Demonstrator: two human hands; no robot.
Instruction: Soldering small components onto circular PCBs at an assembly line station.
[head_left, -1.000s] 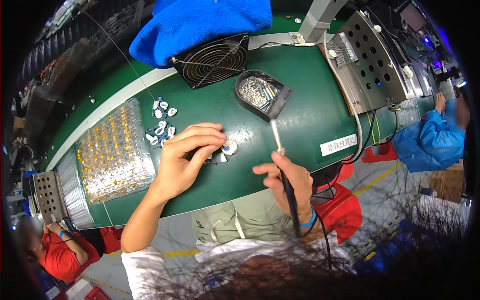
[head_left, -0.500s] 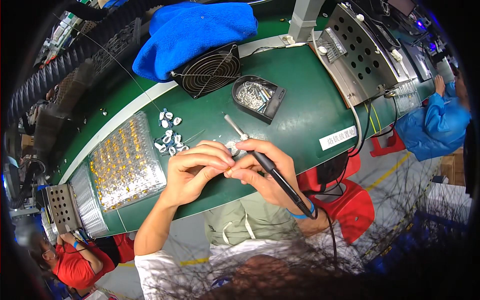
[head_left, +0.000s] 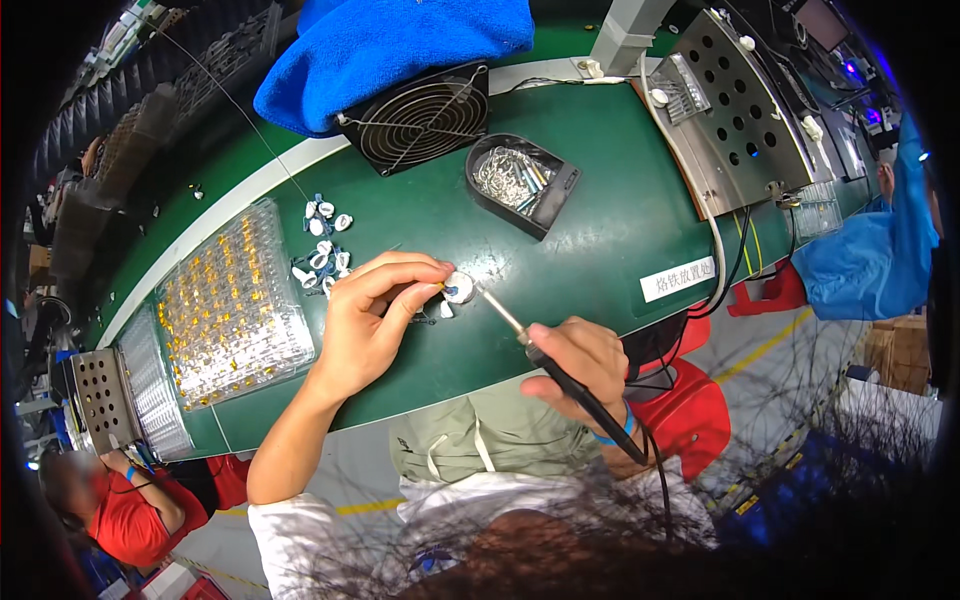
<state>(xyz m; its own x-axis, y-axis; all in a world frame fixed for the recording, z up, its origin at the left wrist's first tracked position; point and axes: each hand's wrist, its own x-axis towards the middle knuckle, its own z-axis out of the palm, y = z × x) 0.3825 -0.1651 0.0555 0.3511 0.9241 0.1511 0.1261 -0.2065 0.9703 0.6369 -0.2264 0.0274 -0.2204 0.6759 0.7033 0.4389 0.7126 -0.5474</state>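
Note:
My left hand (head_left: 368, 325) is closed, thumb and forefinger pinching a small yellow part (head_left: 441, 287) that the fingertips mostly hide. A small round white piece (head_left: 460, 284) with a dark blue bit on it sits right beside those fingertips. In my right hand (head_left: 582, 362) is a black-handled soldering iron (head_left: 575, 390), held like a pen. Its metal tip points left and ends close to the white piece; whether they touch I cannot tell. Several small white-and-blue parts (head_left: 322, 255) lie beyond my left hand.
Clear plastic trays of yellow parts (head_left: 240, 310) lie at left. A black fan (head_left: 420, 125) under a blue towel (head_left: 400, 50) stands behind, near a black bin (head_left: 545, 205) of metal pieces. A perforated metal box (head_left: 735, 110) stands at right. Other people sit at both sides.
My right hand has moved away from the left fingertips, and the soldering iron has swung so its tip is near the white piece. My left hand keeps its pinch.

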